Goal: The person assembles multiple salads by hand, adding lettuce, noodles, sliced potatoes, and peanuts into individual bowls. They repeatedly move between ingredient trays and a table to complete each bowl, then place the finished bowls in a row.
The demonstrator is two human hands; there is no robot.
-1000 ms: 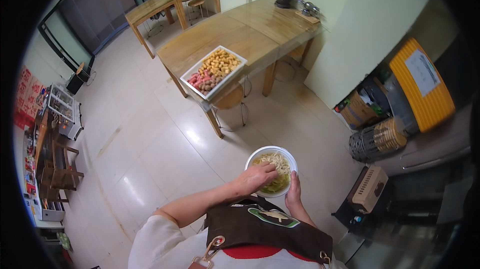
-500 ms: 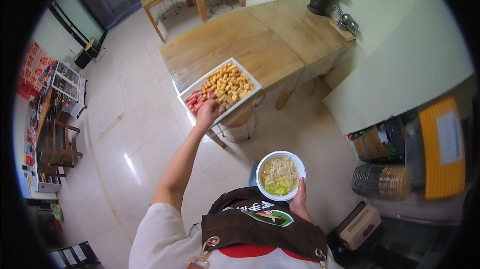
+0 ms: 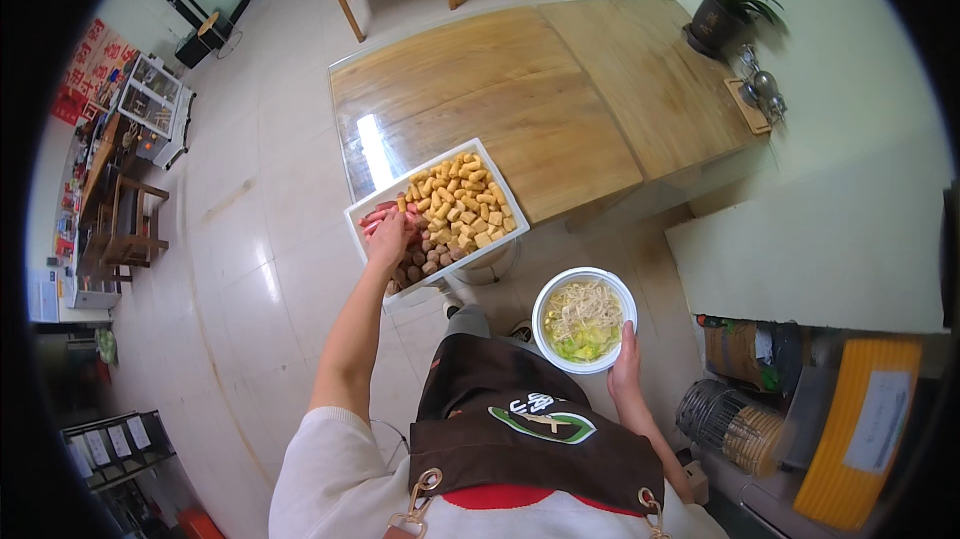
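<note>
A white rectangular tray (image 3: 507,193) rests at the near left edge of the wooden table. In it lie yellow-brown fried tofu pieces (image 3: 465,199), pink sausages (image 3: 374,216) and brown meatballs (image 3: 428,261). My left hand (image 3: 387,239) reaches down into the tray between the sausages and the meatballs, its fingers drawn together among the sausages; whatever the fingertips hold is hidden. Closer to me, on the right, a round white bowl (image 3: 543,341) is in my right hand (image 3: 624,364), gripped by its right side. Pale enoki mushrooms (image 3: 582,305) and green leafy vegetables (image 3: 585,343) fill it.
The wooden table (image 3: 480,79) extends beyond the tray, with a potted plant (image 3: 720,19) and a small metal item on a wooden board (image 3: 748,107) at its right end. To my right are a wire basket (image 3: 725,419) and a yellow ridged object (image 3: 850,439).
I am nearer the table, which fills more of the view. My left hand has shifted left within the tray, uncovering more meatballs. The bowl has moved slightly right and farther from my apron.
</note>
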